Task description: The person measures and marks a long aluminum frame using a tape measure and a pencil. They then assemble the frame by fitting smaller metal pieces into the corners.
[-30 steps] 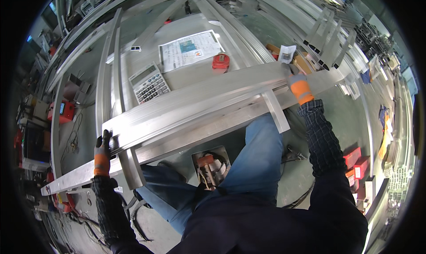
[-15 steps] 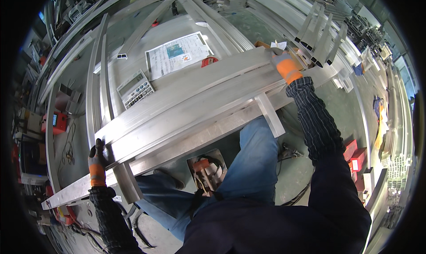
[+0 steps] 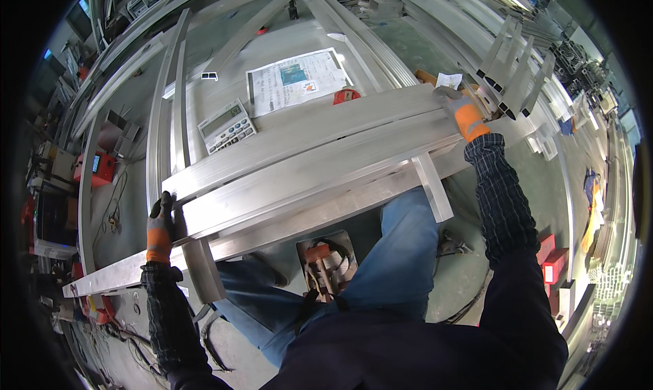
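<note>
Two long silver metal profiles lie side by side in front of me, a far profile (image 3: 306,138) and a near profile (image 3: 313,177), with a narrow dark gap between them. My left hand (image 3: 162,230), in a grey glove with an orange cuff, holds their left ends, dark fingertips against the end of the far one. Gloved the same way, my right hand (image 3: 464,113) grips the right end, its fingers partly hidden. Beneath the profiles, a short metal crosspiece (image 3: 204,271) juts toward me at the left and another short crosspiece (image 3: 433,189) at the right.
A calculator (image 3: 226,126), a printed sheet (image 3: 297,80) and a red round object (image 3: 347,96) lie beyond the profiles. Several dark-ended tubes (image 3: 520,77) stick out at the right. Between my legs stands a tool bin (image 3: 328,261). Long bars (image 3: 160,118) run along the left.
The gap between the two profiles looks wider and darker, most of all toward the left. Both hands keep their places at the ends. The whole view has shifted slightly.
</note>
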{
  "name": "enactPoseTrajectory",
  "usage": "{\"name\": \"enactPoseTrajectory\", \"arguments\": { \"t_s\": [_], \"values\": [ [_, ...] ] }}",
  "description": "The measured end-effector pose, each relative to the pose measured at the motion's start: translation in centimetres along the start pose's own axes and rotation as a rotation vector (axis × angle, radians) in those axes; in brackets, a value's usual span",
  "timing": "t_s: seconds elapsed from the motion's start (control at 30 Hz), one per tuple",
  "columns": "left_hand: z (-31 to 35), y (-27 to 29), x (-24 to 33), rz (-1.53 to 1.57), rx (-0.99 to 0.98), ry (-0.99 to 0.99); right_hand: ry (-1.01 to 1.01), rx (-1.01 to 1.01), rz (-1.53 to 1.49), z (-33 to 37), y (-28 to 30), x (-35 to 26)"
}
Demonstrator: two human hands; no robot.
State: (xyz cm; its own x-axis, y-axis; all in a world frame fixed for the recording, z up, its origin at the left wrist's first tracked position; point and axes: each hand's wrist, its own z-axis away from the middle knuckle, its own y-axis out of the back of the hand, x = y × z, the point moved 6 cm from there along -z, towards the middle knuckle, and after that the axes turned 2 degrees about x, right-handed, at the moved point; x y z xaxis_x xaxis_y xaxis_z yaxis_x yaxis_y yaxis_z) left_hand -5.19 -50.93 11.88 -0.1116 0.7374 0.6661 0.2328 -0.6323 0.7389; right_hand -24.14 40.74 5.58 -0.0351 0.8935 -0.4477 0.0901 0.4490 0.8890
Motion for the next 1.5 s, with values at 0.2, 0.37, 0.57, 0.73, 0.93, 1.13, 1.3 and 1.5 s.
{"name": "enactPoseTrajectory", "arguments": {
  "t_s": [0.2,0.37,0.57,0.73,0.93,1.13,1.3,1.5],
  "values": [
    [-1.7,2.2,-4.0,-0.162,-0.141,0.126,-0.098,0.252,-0.188,-5.2,1.1,8.0],
    [5.4,4.0,11.8,0.035,0.169,-0.156,0.284,0.375,0.628,2.6,10.5,5.1],
    [22.0,-8.6,26.9,0.600,-0.943,-0.409,0.084,0.682,-0.393,23.3,10.8,-10.6],
    [25.7,-28.2,13.9,-0.361,-0.886,-0.051,-0.452,0.622,-0.771,39.3,-1.6,-2.5],
    [27.7,-43.7,0.0,-0.215,-1.219,0.028,-0.367,0.270,0.113,40.6,-5.0,-13.0],
    [34.3,-56.2,3.3,-0.261,-1.399,-0.237,-0.322,0.337,-0.124,38.6,-5.2,-12.5],
    [34.9,-59.4,6.2,-0.285,-1.365,-0.252,-0.463,0.442,-0.512,40.2,-5.7,-10.0],
    [35.4,-58.1,5.3,-0.299,-1.317,-0.190,-0.042,0.249,0.154,37.6,-4.5,-13.3]
  ]
}}
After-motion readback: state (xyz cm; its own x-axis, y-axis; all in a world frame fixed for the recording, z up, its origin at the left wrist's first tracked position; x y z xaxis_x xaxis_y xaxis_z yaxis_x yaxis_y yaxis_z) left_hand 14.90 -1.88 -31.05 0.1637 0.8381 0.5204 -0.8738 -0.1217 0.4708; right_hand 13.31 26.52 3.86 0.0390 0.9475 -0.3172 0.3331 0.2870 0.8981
